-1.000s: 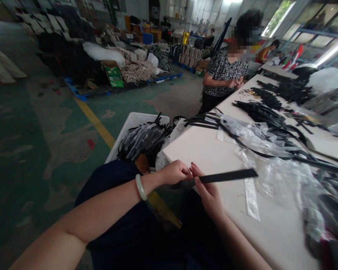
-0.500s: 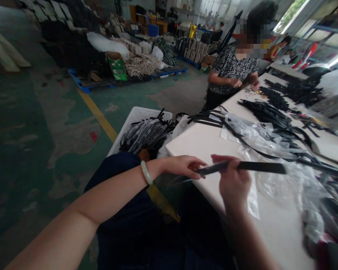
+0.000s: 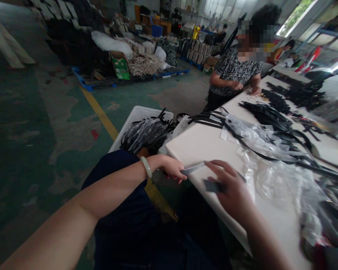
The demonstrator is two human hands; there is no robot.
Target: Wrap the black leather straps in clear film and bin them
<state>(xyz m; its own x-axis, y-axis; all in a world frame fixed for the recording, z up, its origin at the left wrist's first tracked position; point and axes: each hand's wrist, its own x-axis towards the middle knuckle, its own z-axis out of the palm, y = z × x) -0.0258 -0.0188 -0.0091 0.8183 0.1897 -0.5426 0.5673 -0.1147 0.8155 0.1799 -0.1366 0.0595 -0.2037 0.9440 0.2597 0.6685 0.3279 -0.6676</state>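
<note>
Has a white plastic bin point(image 3: 157, 108) at left, piled with black straps point(image 3: 146, 131). Wears a pale green bangle point(image 3: 146, 167) above the left hand point(image 3: 173, 169), curled closed around one end of a narrow grey strip point(image 3: 193, 168). Holds that strip above the white tabletop's point(image 3: 191, 140) near corner. Reaches its other end with the blurred right hand point(image 3: 228, 182), partly open, near a dark flat piece point(image 3: 214, 185); cannot tell whether gripped. Farther right, shows crumpled clear plastic point(image 3: 281, 183) among long black bands point(image 3: 293, 131).
</note>
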